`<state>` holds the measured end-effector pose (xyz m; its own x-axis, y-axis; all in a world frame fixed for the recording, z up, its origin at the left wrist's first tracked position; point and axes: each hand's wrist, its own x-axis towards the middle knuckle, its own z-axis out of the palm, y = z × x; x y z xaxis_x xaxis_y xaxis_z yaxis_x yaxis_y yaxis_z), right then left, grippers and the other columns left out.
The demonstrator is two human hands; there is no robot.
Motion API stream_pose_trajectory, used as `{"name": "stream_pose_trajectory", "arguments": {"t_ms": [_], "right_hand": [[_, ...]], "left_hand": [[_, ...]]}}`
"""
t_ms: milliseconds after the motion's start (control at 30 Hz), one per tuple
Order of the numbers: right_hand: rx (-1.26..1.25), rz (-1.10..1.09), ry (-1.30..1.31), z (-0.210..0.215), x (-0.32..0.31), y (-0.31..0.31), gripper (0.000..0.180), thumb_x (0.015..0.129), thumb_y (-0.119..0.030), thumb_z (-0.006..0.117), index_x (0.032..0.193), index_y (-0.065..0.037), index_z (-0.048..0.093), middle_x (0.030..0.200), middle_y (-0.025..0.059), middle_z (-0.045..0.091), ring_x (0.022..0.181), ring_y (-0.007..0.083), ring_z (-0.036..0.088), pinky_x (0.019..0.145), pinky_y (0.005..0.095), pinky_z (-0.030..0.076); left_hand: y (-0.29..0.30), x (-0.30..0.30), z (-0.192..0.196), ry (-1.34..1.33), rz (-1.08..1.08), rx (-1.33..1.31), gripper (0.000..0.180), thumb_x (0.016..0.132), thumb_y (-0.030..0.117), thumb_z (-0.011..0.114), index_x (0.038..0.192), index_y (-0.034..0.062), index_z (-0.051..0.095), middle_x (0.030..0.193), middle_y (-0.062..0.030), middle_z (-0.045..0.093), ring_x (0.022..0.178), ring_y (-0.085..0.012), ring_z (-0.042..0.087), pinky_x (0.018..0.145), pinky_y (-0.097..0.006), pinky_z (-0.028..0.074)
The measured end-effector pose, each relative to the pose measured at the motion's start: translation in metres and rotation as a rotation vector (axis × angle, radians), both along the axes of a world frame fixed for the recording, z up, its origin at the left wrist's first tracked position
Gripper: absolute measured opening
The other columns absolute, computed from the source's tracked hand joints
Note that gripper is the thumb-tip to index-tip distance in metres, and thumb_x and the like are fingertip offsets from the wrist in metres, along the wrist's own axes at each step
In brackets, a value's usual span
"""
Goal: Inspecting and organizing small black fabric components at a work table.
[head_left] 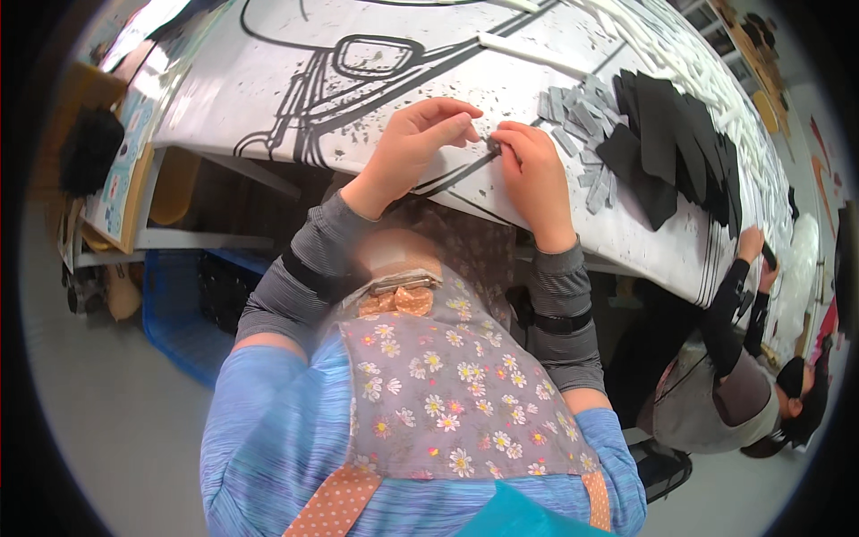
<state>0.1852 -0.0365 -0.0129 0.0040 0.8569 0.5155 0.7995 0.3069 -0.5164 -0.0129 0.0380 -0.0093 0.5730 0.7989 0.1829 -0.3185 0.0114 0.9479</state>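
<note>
My left hand (pixel 419 139) and my right hand (pixel 534 170) meet at the table's near edge, fingertips pinched together on a small grey piece (pixel 491 143). Both rest on the white table sheet (pixel 268 80) with thick black line drawing. Just right of my right hand lies a loose heap of several grey rectangular pieces (pixel 577 125). Beyond it sits a fanned stack of black sheets (pixel 680 148).
Another person (pixel 716 376) works at the table's right end, hands at its edge. White strips (pixel 698 63) cover the far right of the table. A blue crate (pixel 183 309) stands on the floor under the table at left, beside a shelf with boards (pixel 125 179).
</note>
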Motion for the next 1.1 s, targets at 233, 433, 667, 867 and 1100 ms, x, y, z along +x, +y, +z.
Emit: {"name": "stream_pose_trajectory", "arguments": {"t_ms": [233,433,667,867,1100], "right_hand": [[-0.037,0.004,-0.014,0.006,-0.001,-0.002,0.013,0.09,-0.002,0.064,0.101,-0.001,0.071,0.111,0.0124,0.07,0.105,0.0324,0.064,0.09,0.0393,0.052],[-0.073,0.029,-0.03,0.004,-0.001,0.002,0.013,0.092,-0.005,0.064,0.103,-0.001,0.071,0.113,0.0137,0.07,0.104,0.0321,0.065,0.089,0.0381,0.052],[-0.148,0.026,-0.048,0.004,0.006,0.004,0.014,0.097,-0.009,0.062,0.101,0.003,0.068,0.101,0.0131,0.068,0.089,0.0261,0.063,0.078,0.033,0.048],[-0.165,-0.013,-0.035,0.006,-0.005,-0.001,0.015,0.1,-0.011,0.06,0.099,0.003,0.066,0.088,0.0089,0.059,0.075,0.0183,0.051,0.069,0.0295,0.042],[-0.14,0.027,-0.029,0.003,0.0,0.002,0.016,0.1,-0.012,0.06,0.1,0.004,0.065,0.09,0.008,0.06,0.075,0.0168,0.052,0.069,0.0283,0.042]], "left_hand": [[0.0,-0.005,-0.002,-0.187,-0.049,-0.094,0.023,0.103,0.013,0.059,0.12,-0.0008,0.068,0.099,-0.0051,0.07,0.094,-0.0112,0.066,0.088,-0.026,0.053],[0.003,0.002,-0.01,-0.198,-0.109,0.009,0.021,0.101,0.013,0.063,0.115,-0.0007,0.07,0.099,-0.0051,0.071,0.089,-0.011,0.067,0.081,-0.026,0.053],[0.005,0.015,-0.016,-0.206,-0.145,0.092,0.022,0.099,0.015,0.063,0.111,-0.0031,0.069,0.097,-0.0065,0.072,0.088,-0.011,0.066,0.08,-0.028,0.054],[0.0,0.012,-0.015,-0.19,-0.133,0.113,0.022,0.099,0.015,0.063,0.11,-0.0031,0.069,0.095,-0.0065,0.072,0.086,-0.0113,0.066,0.08,-0.028,0.055],[0.003,0.013,-0.015,-0.194,-0.151,0.116,0.025,0.098,0.016,0.063,0.111,-0.0039,0.068,0.096,-0.0076,0.073,0.086,-0.0124,0.067,0.082,-0.029,0.055]]}}
